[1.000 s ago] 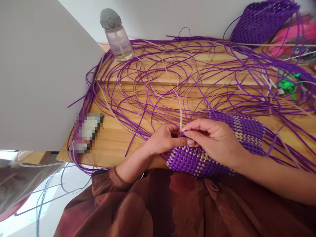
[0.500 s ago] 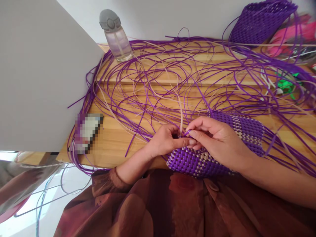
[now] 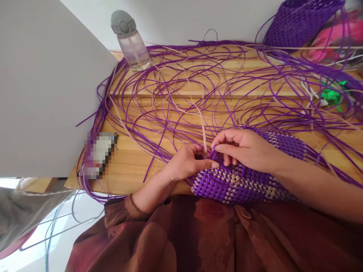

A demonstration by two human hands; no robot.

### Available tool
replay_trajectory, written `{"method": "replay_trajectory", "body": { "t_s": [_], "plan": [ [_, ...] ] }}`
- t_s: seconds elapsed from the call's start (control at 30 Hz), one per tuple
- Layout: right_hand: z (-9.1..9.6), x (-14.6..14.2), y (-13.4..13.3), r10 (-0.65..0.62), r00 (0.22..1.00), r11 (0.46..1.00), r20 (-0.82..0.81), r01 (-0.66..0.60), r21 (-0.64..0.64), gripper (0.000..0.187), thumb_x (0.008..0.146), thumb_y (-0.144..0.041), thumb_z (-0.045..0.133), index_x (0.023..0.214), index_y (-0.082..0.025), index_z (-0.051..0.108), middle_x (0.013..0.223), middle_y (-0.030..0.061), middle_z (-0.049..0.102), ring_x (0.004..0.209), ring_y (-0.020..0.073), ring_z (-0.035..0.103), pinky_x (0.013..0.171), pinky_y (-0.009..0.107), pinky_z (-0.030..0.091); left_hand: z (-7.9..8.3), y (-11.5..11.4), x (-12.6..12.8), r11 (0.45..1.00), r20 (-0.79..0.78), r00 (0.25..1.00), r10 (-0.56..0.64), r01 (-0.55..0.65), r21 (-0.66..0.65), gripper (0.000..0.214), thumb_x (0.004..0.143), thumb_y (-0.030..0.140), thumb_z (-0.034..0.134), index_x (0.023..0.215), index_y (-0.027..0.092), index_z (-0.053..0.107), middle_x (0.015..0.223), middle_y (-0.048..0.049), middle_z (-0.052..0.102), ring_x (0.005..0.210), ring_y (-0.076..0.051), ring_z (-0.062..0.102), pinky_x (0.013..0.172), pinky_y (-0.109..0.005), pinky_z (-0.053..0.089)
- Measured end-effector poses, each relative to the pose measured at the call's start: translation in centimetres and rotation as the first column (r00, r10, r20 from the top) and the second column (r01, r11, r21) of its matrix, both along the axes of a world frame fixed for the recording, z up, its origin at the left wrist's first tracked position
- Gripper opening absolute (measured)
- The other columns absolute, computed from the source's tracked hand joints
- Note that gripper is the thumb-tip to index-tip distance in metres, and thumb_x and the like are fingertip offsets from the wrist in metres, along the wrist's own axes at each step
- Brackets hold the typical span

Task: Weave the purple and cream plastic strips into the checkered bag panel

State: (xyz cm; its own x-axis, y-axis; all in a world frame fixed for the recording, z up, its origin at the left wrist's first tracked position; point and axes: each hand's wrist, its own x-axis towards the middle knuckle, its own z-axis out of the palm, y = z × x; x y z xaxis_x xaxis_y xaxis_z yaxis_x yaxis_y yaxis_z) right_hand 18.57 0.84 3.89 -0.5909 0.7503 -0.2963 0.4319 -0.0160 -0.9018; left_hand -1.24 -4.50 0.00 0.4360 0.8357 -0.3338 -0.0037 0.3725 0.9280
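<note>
A purple and beige woven piece [image 3: 244, 183] lies at the table's front edge, close to my body. My left hand [image 3: 190, 161] is closed on its upper left edge, thumb laid along the weave. Just above, my right hand [image 3: 238, 149] pinches a purple plastic strip [image 3: 213, 152] between thumb and fingertips. A beige strip [image 3: 203, 132] rises from the weave between the two hands. Long loose purple strands [image 3: 167, 113] run from the piece across the table. My left fingertips are partly hidden behind the thumb.
A clear bottle with a grey lid [image 3: 132, 43] stands at the back left. A blurred phone-like object [image 3: 100, 155] lies at the left edge. Behind, to the right, are a purple woven basket [image 3: 300, 26], pink material [image 3: 326, 45] and a green item [image 3: 333, 94].
My right hand has shifted slightly up and left with the purple strip, uncovering more of the weave. My left hand stays at the edge. The person's arm at the lower left has left view.
</note>
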Motion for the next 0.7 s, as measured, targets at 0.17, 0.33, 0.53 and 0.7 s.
{"method": "replay_trajectory", "body": {
  "t_s": [0.17,0.33,0.53,0.7],
  "plan": [
    [1.8,-1.2,1.0,0.121,0.965,0.965,0.234,-0.170,0.199,0.022,0.090,-0.035,0.057,0.092,-0.020,0.073,0.059,-0.0009,0.065,0.049,0.0109,0.057,0.049,0.023,0.039,-0.6,0.0,0.0,0.996,-0.152,0.986,0.065,-0.056,0.063,0.039,0.068,0.044,0.082,0.067,0.013,0.059,0.057,0.0051,0.046,0.052,-0.006,0.036,0.047,-0.023,0.025],
    [2.3,-3.1,0.9,0.080,0.897,0.758,0.435,-0.337,0.558,0.008,0.077,-0.018,0.061,0.079,-0.020,0.068,0.071,-0.0001,0.069,0.062,0.0126,0.058,0.061,0.026,0.038,-1.0,0.2,0.2,0.978,-0.277,0.952,0.128,-0.076,0.193,0.036,0.070,0.040,0.079,0.060,0.015,0.055,0.057,0.0056,0.043,0.054,-0.007,0.035,0.049,-0.023,0.025],
    [1.7,-2.9,1.4,0.089,0.861,0.804,0.501,-0.359,0.474,0.016,0.076,-0.020,0.061,0.092,-0.020,0.065,0.078,0.0013,0.073,0.066,0.0148,0.062,0.062,0.027,0.040,-1.4,0.1,0.3,0.935,-0.365,0.901,0.234,-0.107,0.337,0.032,0.068,0.034,0.081,0.080,0.017,0.057,0.065,0.0043,0.057,0.059,-0.009,0.047,0.055,-0.022,0.032],
    [0.9,-2.8,2.4,0.189,0.865,0.909,0.464,-0.333,0.249,0.010,0.073,-0.029,0.069,0.078,-0.020,0.068,0.076,0.0027,0.072,0.063,0.0159,0.062,0.057,0.028,0.041,-0.8,-0.2,0.6,0.933,-0.294,0.926,0.237,-0.133,0.334,0.054,0.070,0.029,0.081,0.116,0.020,0.053,0.071,0.0048,0.067,0.064,-0.012,0.060,0.062,-0.022,0.039]
  ]
}}
